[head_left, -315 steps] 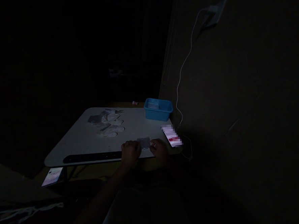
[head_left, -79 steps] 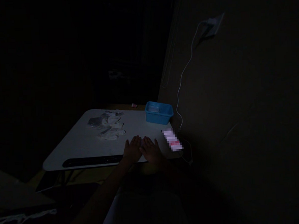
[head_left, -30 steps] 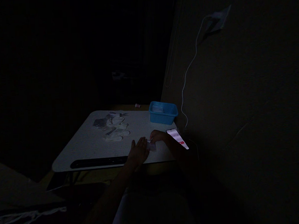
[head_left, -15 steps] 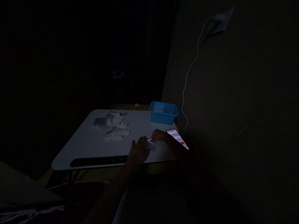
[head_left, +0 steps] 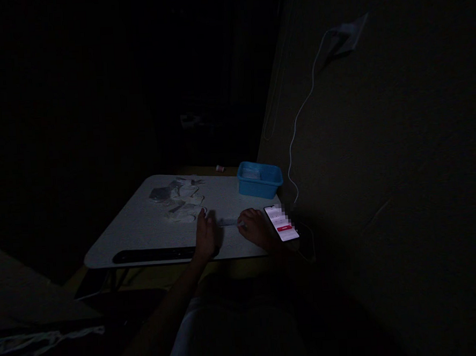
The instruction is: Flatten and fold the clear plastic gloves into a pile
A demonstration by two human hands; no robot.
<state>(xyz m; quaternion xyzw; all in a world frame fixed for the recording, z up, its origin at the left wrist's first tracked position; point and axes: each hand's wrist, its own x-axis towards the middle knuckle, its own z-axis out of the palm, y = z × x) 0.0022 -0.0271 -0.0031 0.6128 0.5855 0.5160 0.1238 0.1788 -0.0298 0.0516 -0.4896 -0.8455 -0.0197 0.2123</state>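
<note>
In dim light, a small pale, flat packet [head_left: 228, 221], perhaps clear plastic, lies low over the white table between my hands. My right hand [head_left: 255, 228] has its fingers curled down on the packet's right end, as if pinching it. My left hand [head_left: 205, 236] is on edge at the left end, fingers extended and apparently holding nothing. Whether it touches the packet I cannot tell. Just beyond it are crumpled white, cloth-like pieces [head_left: 187, 216] and a clear plastic wrapper [head_left: 161, 194].
A blue basin [head_left: 258, 186] with something pale inside stands at the table's far right corner. A lit phone [head_left: 281, 223] lies right of my right hand. A white cable [head_left: 295, 123] hangs from the wall socket. The white table [head_left: 124, 230] has a dark slot [head_left: 154, 255] near its front edge.
My left hand has moved left, away from my right hand, and turned on edge. The packet now shows stretched between the hands. My right hand has shifted slightly right, uncovering more of the phone.
</note>
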